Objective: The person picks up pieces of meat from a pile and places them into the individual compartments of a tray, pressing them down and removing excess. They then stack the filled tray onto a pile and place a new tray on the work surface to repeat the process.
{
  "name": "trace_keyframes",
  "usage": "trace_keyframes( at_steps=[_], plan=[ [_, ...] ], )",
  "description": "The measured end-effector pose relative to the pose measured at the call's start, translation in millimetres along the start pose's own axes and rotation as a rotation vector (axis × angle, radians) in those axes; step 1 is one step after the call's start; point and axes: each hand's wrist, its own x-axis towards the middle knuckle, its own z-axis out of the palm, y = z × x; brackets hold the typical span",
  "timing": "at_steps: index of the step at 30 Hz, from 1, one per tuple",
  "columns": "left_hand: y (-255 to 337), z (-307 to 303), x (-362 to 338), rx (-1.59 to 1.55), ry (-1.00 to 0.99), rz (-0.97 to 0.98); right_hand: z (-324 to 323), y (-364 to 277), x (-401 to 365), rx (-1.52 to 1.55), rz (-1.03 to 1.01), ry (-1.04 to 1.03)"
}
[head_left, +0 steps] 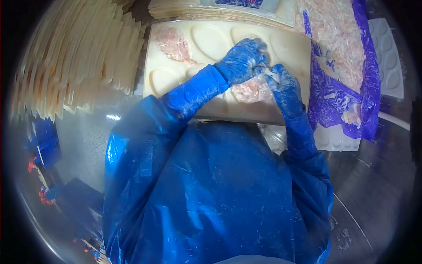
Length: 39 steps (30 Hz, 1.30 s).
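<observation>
A cream tray (211, 99) with oval hollows lies in front of me. One flat piece of pale pink meat (173, 43) rests in its upper left hollow. My left hand (246, 61), in a wet blue glove, is closed at the right half of the tray, fingers curled. Facing it, my right hand (285, 88), also gloved in blue, has its fingers pressed together near a whitish strip. A second piece of pink meat (251, 91) lies bunched on the tray just below and between both hands. What the left fingers hold is hidden.
Many stacked cream trays (83, 57) stand on edge at the left. More trays (263, 12) lie behind. Purple film (371, 79) with a heap of shredded pale meat (340, 39) is at the right, near white moulded trays (387, 57). A metal surface (85, 149) surrounds my body.
</observation>
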Motion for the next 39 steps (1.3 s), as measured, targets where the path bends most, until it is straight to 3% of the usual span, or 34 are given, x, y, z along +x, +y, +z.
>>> trace_keyframes(
  at_steps=[2, 3, 4, 5, 7, 9, 10, 11, 13, 14, 16, 17, 18, 19, 21, 23, 26, 28, 29, 31, 32, 33, 35, 36, 37, 39],
  plan=[
    [-7, 5, 3, 0.045, 0.023, 0.032, -1, 34, -7, 0.383, 0.110, -0.105],
    [-9, -5, 1, 0.078, -0.074, -0.046, -8, 31, -9, 0.381, 0.117, -0.106],
    [-9, -14, -2, 0.110, -0.174, -0.126, -16, 26, -15, 0.585, 0.212, -0.066],
    [-1, -23, -2, 0.227, 0.032, -0.077, -25, 21, -19, 0.790, 0.306, -0.019],
    [22, -35, 5, 0.080, 0.106, -0.199, -33, 23, -30, 0.724, 0.264, -0.030],
    [54, -23, 11, -0.131, 0.043, -0.154, -30, 19, -42, 0.896, 0.227, -0.054],
    [58, 0, -1, -0.678, -0.002, -0.274, -26, 27, -46, 0.894, 0.228, -0.056],
    [77, 2, 2, 0.022, -0.355, -0.212, -20, 38, -51, 0.717, 0.133, -0.128],
    [86, 17, -19, 0.175, -0.108, -0.109, -24, 42, -49, 0.542, 0.031, -0.194],
    [89, 11, -20, 0.177, -0.112, -0.107, -34, 35, -47, 0.513, 0.066, -0.230],
    [93, -5, -25, 0.015, -0.298, -0.321, -40, 32, -48, 0.485, 0.105, -0.274],
    [97, -3, -31, 0.014, -0.298, -0.325, -39, 33, -48, 0.268, -0.006, -0.167],
    [100, 2, -40, 0.087, -0.250, -0.251, -38, 32, -47, 0.053, -0.121, -0.061],
    [101, 4, -46, 0.165, -0.198, -0.181, -37, 28, -44, 0.057, -0.132, -0.066],
    [101, 5, -49, 0.231, -0.195, -0.210, -37, 17, -41, -0.116, -0.354, -0.153],
    [94, 8, -55, 0.039, -0.030, -0.234, -34, 16, -45, -0.177, -0.301, -0.248],
    [99, 8, -63, 0.007, 0.010, -0.271, -39, 16, -44, -0.258, -0.321, -0.395],
    [104, 3, -61, 0.017, 0.038, -0.266, -37, 18, -53, 0.113, -0.289, -0.198],
    [107, -1, -57, 0.017, 0.038, -0.275, -38, 15, -51, 0.117, -0.292, -0.206],
    [110, -8, -48, -0.268, -0.116, -0.389, -40, 5, -38, 0.192, -0.237, -0.380],
    [119, -15, -44, -0.717, -0.097, -0.620, -40, 8, -36, 0.193, -0.251, -0.380],
    [121, -12, -46, -0.704, -0.089, -0.620, -37, 15, -34, 0.257, -0.270, -0.384],
    [123, 0, -48, -0.921, 0.269, -0.775, -36, 18, -29, 0.326, -0.294, -0.391],
    [123, 2, -46, -0.948, 0.328, -0.760, -38, 16, -25, 0.518, -0.290, -0.351],
    [122, 1, -44, -0.943, 0.330, -0.762, -39, 15, -21, 0.707, -0.283, -0.307],
    [125, -10, -28, -1.013, 0.222, -0.740, -37, 17, -14, 0.795, -0.213, -0.379]
  ],
)
